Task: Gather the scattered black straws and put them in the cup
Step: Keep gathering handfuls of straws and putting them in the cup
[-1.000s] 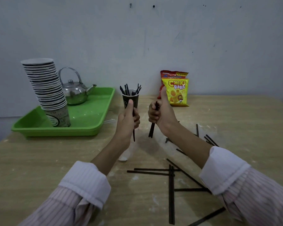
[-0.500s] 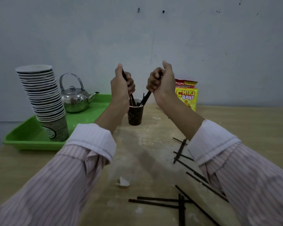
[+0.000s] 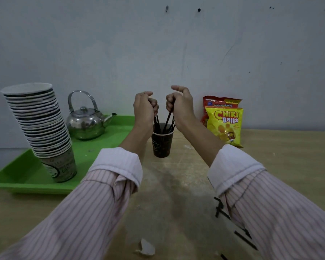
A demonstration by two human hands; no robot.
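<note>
As the left hand (image 3: 144, 107) and the right hand (image 3: 180, 104) each grip a black straw (image 3: 169, 117) with its end in the cup (image 3: 161, 143) far on the table (image 3: 176, 184), I judge they must now release, then fetch the loose straws (image 3: 219, 209) at near right.

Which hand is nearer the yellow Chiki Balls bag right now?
Right. The right hand is over the cup, just left of the bag; the left hand is farther left, across the cup.
</note>
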